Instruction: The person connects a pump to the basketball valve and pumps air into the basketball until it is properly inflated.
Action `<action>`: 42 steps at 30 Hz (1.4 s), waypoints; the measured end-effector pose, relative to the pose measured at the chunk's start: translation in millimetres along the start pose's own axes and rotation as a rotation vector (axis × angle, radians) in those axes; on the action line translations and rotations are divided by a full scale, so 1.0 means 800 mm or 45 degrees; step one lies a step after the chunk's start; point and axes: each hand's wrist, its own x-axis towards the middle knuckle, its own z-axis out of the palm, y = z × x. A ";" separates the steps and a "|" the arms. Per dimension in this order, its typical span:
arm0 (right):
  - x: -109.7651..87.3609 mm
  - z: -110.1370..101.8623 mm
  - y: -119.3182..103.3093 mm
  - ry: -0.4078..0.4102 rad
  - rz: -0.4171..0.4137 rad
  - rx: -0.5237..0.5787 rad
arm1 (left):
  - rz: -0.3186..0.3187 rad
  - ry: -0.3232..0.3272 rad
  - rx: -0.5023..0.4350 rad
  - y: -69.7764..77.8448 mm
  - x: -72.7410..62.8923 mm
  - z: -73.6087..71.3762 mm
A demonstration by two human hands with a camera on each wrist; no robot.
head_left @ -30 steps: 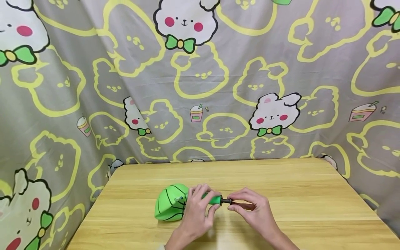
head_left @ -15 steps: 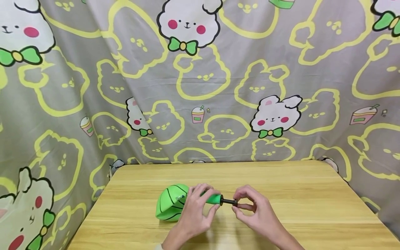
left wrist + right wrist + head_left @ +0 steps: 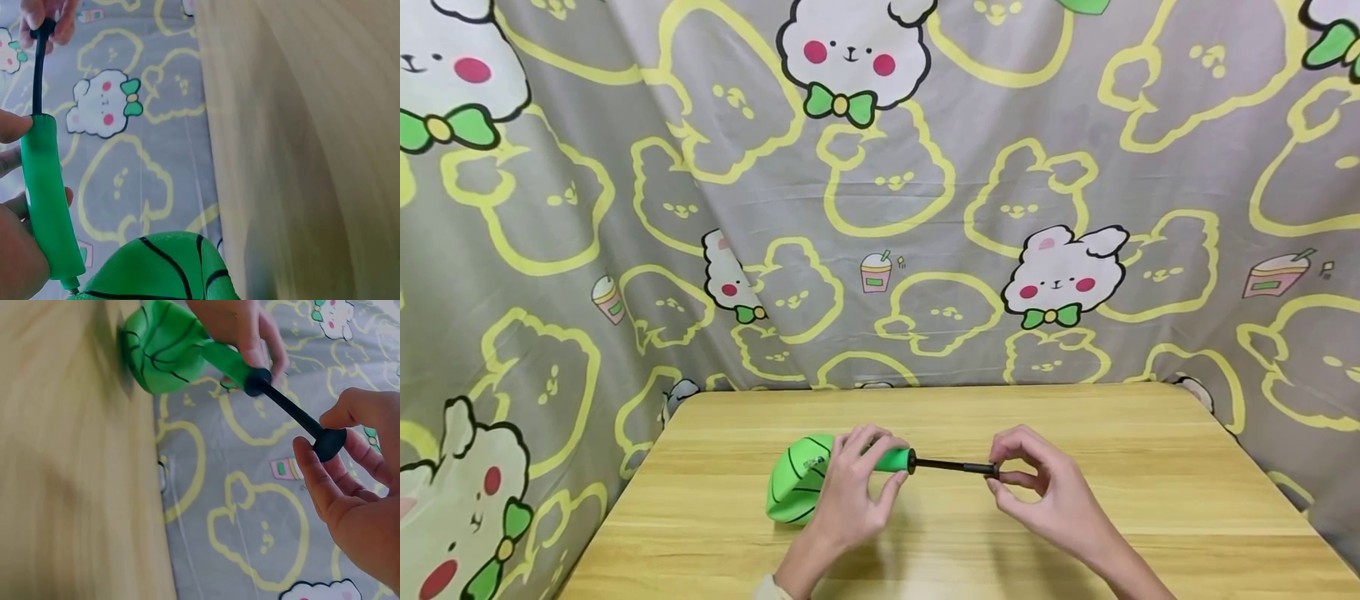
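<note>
A green hand pump [image 3: 47, 194] has its nozzle end against a green ball [image 3: 797, 482] with black lines, which looks caved in and partly deflated. My left hand [image 3: 853, 492] grips the pump's green barrel, its fingers curled around it. In the right wrist view the black plunger rod [image 3: 294, 412] stands far out of the barrel. With thumb and fingertips, my right hand [image 3: 1052, 492] pinches the black round handle [image 3: 330, 444] at the rod's end. The left hand hides part of the ball and barrel in the head view.
Beneath the hands is a light wooden table [image 3: 1150, 500]. A grey curtain [image 3: 925, 217] with yellow outlines and white cartoon animals hangs behind it and along both sides.
My right hand has drawn the pump's handle out to the right, so much more of the rod shows. The left hand, barrel and ball have shifted slightly left and up.
</note>
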 end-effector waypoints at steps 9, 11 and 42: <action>0.002 -0.016 -0.003 0.010 0.006 0.057 | 0.016 0.027 0.005 -0.003 0.002 -0.002; 0.001 -0.015 -0.001 0.040 -0.029 0.084 | 0.001 0.018 -0.002 -0.002 0.002 -0.003; -0.007 0.059 0.035 0.138 -0.089 0.234 | 0.063 -0.066 0.007 0.030 -0.009 0.021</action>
